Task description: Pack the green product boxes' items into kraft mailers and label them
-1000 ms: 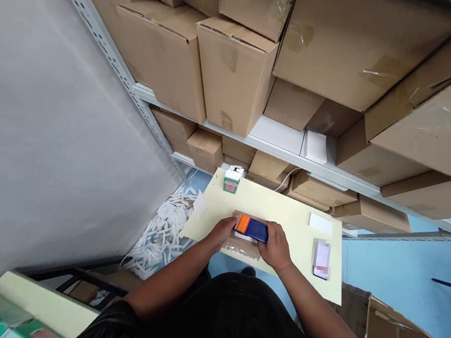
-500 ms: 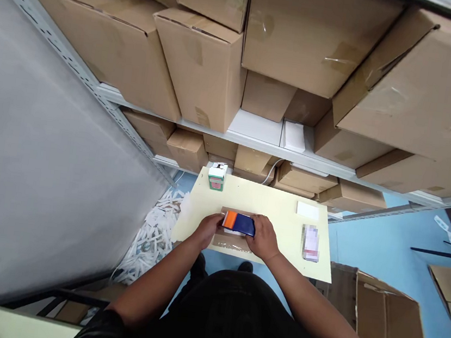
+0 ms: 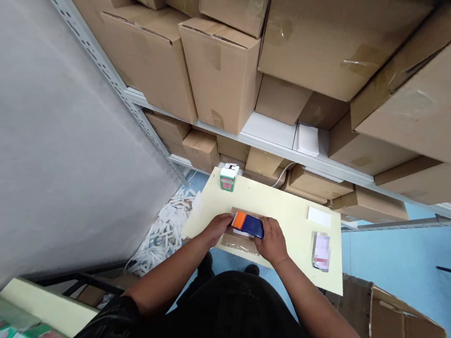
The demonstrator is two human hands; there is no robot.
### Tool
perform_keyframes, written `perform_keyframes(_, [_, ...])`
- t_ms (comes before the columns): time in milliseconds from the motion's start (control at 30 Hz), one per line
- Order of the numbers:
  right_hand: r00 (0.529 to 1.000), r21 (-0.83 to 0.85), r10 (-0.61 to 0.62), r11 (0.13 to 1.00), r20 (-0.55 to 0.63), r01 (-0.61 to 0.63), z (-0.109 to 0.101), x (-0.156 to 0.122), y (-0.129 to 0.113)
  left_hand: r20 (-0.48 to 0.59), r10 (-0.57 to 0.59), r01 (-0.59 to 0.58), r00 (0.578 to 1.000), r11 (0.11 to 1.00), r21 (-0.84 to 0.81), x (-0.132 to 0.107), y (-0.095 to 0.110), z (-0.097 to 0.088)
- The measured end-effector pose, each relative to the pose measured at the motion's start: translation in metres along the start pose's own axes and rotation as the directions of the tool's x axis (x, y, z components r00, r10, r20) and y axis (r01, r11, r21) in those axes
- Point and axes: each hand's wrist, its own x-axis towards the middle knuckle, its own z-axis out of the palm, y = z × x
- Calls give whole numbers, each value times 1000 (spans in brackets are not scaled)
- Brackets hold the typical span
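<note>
Left hand (image 3: pixel 218 227), right hand (image 3: pixel 273 243) still clasp box (image 3: pixel 248 224) on table (image 3: pixel 286 206) beneath shelves (image 3: pixel 269 133).

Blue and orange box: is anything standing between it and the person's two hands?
Nothing visible does. The left hand holds the blue and orange box at its orange end, the right hand at its blue end, over a brown packet on the table.
</note>
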Motion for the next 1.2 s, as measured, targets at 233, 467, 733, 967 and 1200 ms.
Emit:
perform_keyframes(233, [995, -53, -29, 998, 95, 34, -5, 10, -1, -103, 70, -59, 992, 993, 103, 3, -4, -3])
perform_keyframes(467, [992, -71, 8, 997, 129, 2, -17, 5, 13, -224, 138, -136, 965, 990, 26, 17, -22, -20])
perform_keyframes(733, [985, -100, -33, 994, 167, 51, -24, -5, 18, -238, 205, -85, 949, 897, 435, 24, -53, -46])
perform_keyframes(967, [985, -97, -8, 995, 170, 25, -22, -1, 10, -216, 211, -36, 953, 788, 614, 35, -77, -20])
perform_keyframes(1200, [988, -93, 51, 995, 145, -38, -19, 3, 8, 149, 516, -423, 843, 466, 777, 19, -60, -31])
